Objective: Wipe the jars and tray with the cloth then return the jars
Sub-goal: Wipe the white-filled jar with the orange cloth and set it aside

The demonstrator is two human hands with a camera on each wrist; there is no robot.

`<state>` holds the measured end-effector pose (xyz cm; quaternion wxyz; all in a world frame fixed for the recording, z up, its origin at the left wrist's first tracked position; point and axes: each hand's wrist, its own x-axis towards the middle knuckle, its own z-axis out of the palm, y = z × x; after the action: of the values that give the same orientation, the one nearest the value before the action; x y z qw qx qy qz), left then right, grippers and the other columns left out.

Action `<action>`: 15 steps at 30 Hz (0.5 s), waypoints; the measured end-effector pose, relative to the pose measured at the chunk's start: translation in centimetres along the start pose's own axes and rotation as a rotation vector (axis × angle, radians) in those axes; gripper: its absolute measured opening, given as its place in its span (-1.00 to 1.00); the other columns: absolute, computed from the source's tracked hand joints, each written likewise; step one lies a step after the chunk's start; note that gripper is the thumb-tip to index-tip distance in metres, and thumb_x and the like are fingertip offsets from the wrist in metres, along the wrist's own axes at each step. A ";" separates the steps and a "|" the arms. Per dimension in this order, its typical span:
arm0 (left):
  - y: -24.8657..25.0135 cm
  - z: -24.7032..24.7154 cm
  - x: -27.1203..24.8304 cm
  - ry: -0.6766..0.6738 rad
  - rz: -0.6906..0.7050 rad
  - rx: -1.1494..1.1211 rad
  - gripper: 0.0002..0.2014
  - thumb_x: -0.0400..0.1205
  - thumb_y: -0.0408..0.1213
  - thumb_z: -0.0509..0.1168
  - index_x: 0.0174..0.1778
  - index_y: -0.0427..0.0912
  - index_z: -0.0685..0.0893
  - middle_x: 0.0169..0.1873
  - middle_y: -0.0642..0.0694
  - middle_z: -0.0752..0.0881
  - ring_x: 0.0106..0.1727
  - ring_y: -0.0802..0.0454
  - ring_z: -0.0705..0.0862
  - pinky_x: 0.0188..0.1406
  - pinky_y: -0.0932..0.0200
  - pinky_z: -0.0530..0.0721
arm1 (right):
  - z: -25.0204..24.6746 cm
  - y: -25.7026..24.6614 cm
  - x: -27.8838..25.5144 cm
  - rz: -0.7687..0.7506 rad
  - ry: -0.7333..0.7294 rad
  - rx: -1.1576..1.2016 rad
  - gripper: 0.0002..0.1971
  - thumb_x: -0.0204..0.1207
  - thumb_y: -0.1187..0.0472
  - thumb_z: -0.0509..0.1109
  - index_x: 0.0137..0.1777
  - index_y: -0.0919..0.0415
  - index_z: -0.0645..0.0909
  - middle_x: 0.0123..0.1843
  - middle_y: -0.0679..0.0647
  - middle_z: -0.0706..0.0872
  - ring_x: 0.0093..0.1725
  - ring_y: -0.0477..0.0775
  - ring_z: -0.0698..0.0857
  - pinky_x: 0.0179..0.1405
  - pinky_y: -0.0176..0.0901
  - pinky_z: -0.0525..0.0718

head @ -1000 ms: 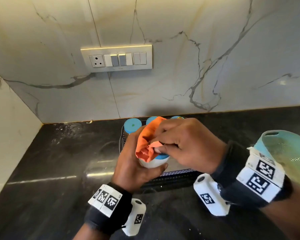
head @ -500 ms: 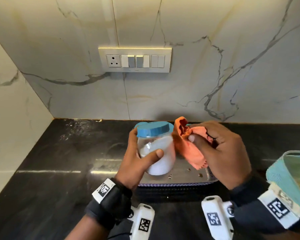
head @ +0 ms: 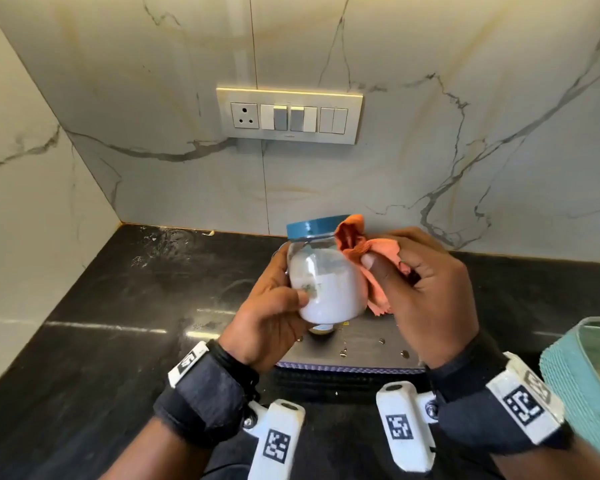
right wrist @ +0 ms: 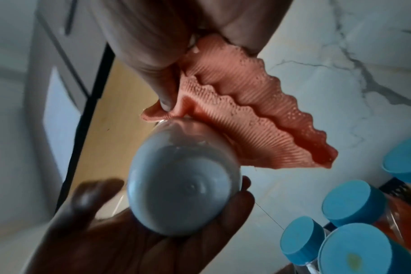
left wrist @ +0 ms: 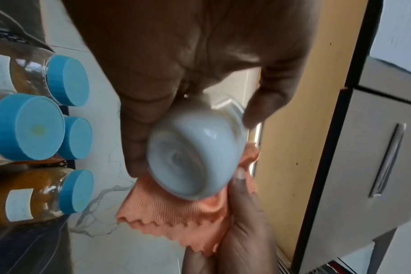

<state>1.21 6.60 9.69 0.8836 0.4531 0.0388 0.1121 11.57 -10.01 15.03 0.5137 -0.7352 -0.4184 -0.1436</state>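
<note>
Orange cloth (head: 364, 258) against jar (head: 326, 285), both hands gripping

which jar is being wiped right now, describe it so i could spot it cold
Below the switch panel on the marble wall, over the metal tray, the left hand holds up one jar against the orange cloth in the right hand. Unlike the orange-filled jars beside it, it holds white powder.
</note>
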 end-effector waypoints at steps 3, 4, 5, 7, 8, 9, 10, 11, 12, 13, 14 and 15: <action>0.4 0.2 -0.2 -0.044 -0.005 0.092 -0.03 0.33 -0.61 0.44 0.69 -0.16 0.25 0.49 -0.40 0.56 0.40 -0.43 0.62 0.32 -0.51 0.55 | -0.4 0.3 0.5 0.077 0.037 0.076 -0.84 0.53 0.39 0.50 0.02 0.15 0.80 -0.07 0.06 0.78 -0.11 -0.04 0.74 -0.12 -0.26 0.67; 0.4 0.5 0.0 -0.038 -0.002 0.113 -0.01 0.32 -0.61 0.48 0.69 -0.14 0.25 0.48 -0.37 0.59 0.41 -0.40 0.64 0.29 -0.47 0.62 | -0.5 0.4 0.5 0.077 0.035 0.065 -0.83 0.53 0.40 0.50 0.03 0.15 0.80 -0.07 0.05 0.78 -0.09 -0.05 0.74 -0.09 -0.27 0.67; 0.4 0.8 0.1 -0.028 0.003 0.119 0.00 0.32 -0.60 0.50 0.69 -0.13 0.25 0.44 -0.32 0.63 0.39 -0.36 0.66 0.26 -0.40 0.69 | -0.4 0.4 0.5 0.071 0.021 0.045 -0.83 0.52 0.39 0.50 0.03 0.14 0.80 -0.06 0.04 0.79 -0.05 -0.07 0.74 -0.04 -0.27 0.67; 0.1 1.2 0.2 0.004 0.020 0.131 -0.02 0.31 -0.56 0.53 0.66 -0.18 0.26 0.38 -0.28 0.67 0.35 -0.28 0.69 0.20 -0.25 0.75 | -0.4 0.5 0.3 0.053 -0.010 0.018 -0.83 0.52 0.37 0.52 0.04 0.14 0.81 -0.05 0.02 0.79 -0.01 -0.11 0.73 0.02 -0.31 0.64; -0.1 1.3 0.3 0.024 0.027 0.142 -0.04 0.31 -0.52 0.55 0.64 -0.19 0.28 0.35 -0.28 0.67 0.34 -0.27 0.69 0.18 -0.21 0.76 | -0.5 0.5 0.3 0.039 -0.017 0.009 -0.84 0.52 0.37 0.52 0.03 0.15 0.81 -0.05 0.03 0.79 -0.01 -0.12 0.73 0.02 -0.33 0.63; -0.2 1.4 0.3 0.040 0.029 0.159 -0.07 0.31 -0.48 0.56 0.61 -0.19 0.30 0.33 -0.26 0.68 0.33 -0.26 0.69 0.17 -0.20 0.76 | -0.5 0.4 0.2 0.024 -0.017 0.001 -0.85 0.52 0.35 0.52 0.03 0.15 0.82 -0.04 0.03 0.79 0.00 -0.12 0.73 0.03 -0.34 0.63; -0.2 1.6 0.3 0.043 0.030 0.184 -0.09 0.31 -0.43 0.58 0.58 -0.19 0.32 0.30 -0.22 0.70 0.32 -0.25 0.70 0.18 -0.21 0.76 | -0.6 0.3 0.2 0.001 -0.010 -0.016 -0.86 0.53 0.32 0.50 0.04 0.16 0.82 -0.03 0.04 0.79 0.01 -0.11 0.73 0.03 -0.32 0.64; -0.2 1.8 0.3 0.044 0.030 0.217 -0.12 0.31 -0.38 0.59 0.55 -0.17 0.34 0.26 -0.16 0.73 0.31 -0.22 0.72 0.19 -0.21 0.75 | -0.6 0.1 0.2 -0.027 -0.002 -0.038 -0.86 0.54 0.29 0.48 0.06 0.18 0.82 -0.02 0.04 0.78 0.02 -0.09 0.74 0.04 -0.29 0.66; -0.2 1.9 0.3 0.040 0.036 0.256 -0.14 0.31 -0.35 0.60 0.52 -0.16 0.35 0.21 -0.08 0.77 0.29 -0.17 0.74 0.19 -0.17 0.76 | -0.6 0.0 0.2 -0.056 0.008 -0.062 -0.84 0.56 0.26 0.47 0.08 0.20 0.82 -0.01 0.05 0.78 0.03 -0.06 0.74 0.03 -0.25 0.68; -0.1 2.2 0.3 0.034 0.049 0.298 -0.14 0.31 -0.31 0.60 0.51 -0.15 0.35 0.17 -0.01 0.78 0.27 -0.13 0.75 0.19 -0.12 0.76 | -0.8 -0.1 0.5 -0.084 0.018 -0.093 -0.83 0.56 0.25 0.45 0.09 0.22 0.81 0.00 0.06 0.77 0.03 -0.03 0.74 0.03 -0.22 0.69; 0.0 2.3 0.3 0.040 0.067 0.346 -0.14 0.31 -0.28 0.60 0.52 -0.14 0.34 0.16 0.03 0.78 0.27 -0.09 0.75 0.19 -0.07 0.76 | -0.7 -0.2 0.7 -0.108 0.021 -0.118 -0.82 0.57 0.26 0.44 0.10 0.23 0.81 0.01 0.06 0.77 0.03 -0.02 0.73 0.03 -0.21 0.70; 0.1 2.5 0.4 0.053 0.101 0.397 -0.11 0.32 -0.26 0.60 0.54 -0.12 0.32 0.18 0.04 0.77 0.28 -0.07 0.75 0.20 -0.04 0.76 | -0.8 -0.4 0.8 -0.139 0.024 -0.142 -0.82 0.59 0.26 0.42 0.10 0.24 0.80 0.02 0.06 0.76 0.03 -0.03 0.73 0.04 -0.22 0.69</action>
<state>2.02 4.77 11.27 0.7690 0.6164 0.0604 0.1581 11.95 -10.28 16.18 0.4539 -0.7373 -0.4509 -0.2169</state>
